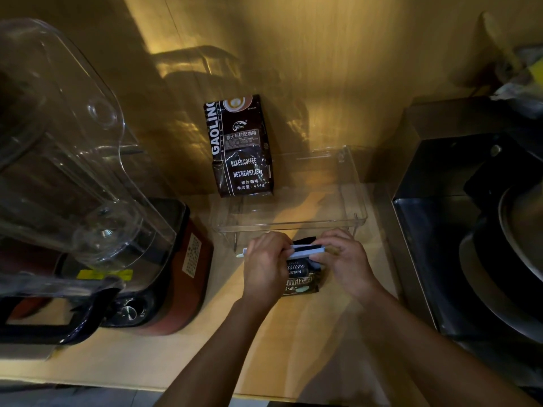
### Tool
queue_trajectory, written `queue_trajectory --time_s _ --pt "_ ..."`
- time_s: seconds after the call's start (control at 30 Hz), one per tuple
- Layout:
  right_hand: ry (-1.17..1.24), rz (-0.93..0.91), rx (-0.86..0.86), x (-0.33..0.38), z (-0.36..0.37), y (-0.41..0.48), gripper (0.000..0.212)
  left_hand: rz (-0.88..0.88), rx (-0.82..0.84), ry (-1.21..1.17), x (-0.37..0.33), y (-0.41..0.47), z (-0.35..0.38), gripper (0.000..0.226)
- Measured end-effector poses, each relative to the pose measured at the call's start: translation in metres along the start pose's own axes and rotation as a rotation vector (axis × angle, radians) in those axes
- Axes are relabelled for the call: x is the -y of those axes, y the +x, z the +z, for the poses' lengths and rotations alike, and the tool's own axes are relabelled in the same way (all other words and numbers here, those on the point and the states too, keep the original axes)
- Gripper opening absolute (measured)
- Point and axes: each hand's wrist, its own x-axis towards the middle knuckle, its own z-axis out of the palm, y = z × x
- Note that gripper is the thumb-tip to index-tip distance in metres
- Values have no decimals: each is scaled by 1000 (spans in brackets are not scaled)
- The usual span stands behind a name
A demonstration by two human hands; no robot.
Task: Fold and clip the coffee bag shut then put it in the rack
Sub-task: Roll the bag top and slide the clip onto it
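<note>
A small dark coffee bag (pixel 299 277) with white lettering stands on the wooden counter (pixel 205 362), just in front of a clear plastic rack (pixel 293 221). A long white and blue sealing clip (pixel 305 250) lies across the bag's folded top. My left hand (pixel 264 265) grips the clip's left end and the bag. My right hand (pixel 346 262) holds the clip's right end. Whether the clip is snapped closed is hidden by my fingers. A second, larger dark coffee bag (pixel 239 145) stands upright at the back left of the rack.
A blender with a clear jug (pixel 58 160) on a red base (pixel 176 274) fills the left side. A steel sink (pixel 470 245) with dark pans lies to the right. A wooden wall (pixel 293 54) rises behind the rack.
</note>
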Motion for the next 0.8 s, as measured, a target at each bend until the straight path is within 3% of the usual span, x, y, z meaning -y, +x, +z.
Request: queue_trajectory --time_s 0.13,0.23,0.4,0.67,0.8 --pt "5 -2 8 -1 1 0 27 108 74 63 1 3 -5 9" --pt "44 27 4 1 4 1 38 175 166 145 3 3 -6 28" --pt "83 44 26 1 4 2 39 66 168 142 12 8 -11 27" --pt "60 47 59 3 2 2 29 96 215 176 14 14 -11 22" --pt "-277 -47 80 5 1 3 17 141 208 220 16 15 -10 19"
